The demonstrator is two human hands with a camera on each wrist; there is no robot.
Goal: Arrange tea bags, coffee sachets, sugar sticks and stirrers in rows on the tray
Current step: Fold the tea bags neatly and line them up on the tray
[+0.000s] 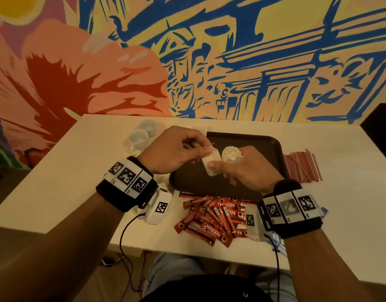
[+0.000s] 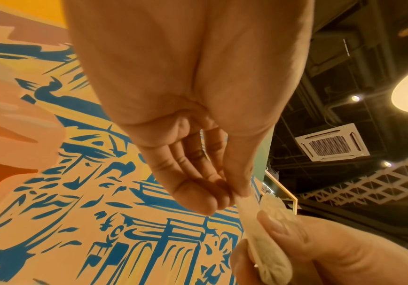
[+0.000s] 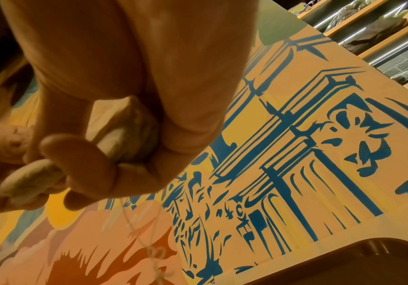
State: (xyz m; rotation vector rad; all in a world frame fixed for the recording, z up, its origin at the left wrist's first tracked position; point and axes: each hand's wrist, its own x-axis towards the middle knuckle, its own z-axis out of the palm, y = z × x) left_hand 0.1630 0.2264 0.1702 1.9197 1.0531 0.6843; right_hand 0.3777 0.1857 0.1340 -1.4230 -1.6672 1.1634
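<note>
Between the two hands, above the tray [image 1: 272, 149], one tea bag [image 1: 212, 163] is pinched at its top by the left hand [image 1: 174, 149] and lower down by the right thumb. The right hand [image 1: 250, 168] curls its fingers around a second tea bag [image 1: 231, 154].

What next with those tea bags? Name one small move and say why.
Probably pull the two tea bags apart and lay one flat on the tray. The left hand and right hand both pinch one tea bag, the right also holds a second, and their strings look tangled.
</note>
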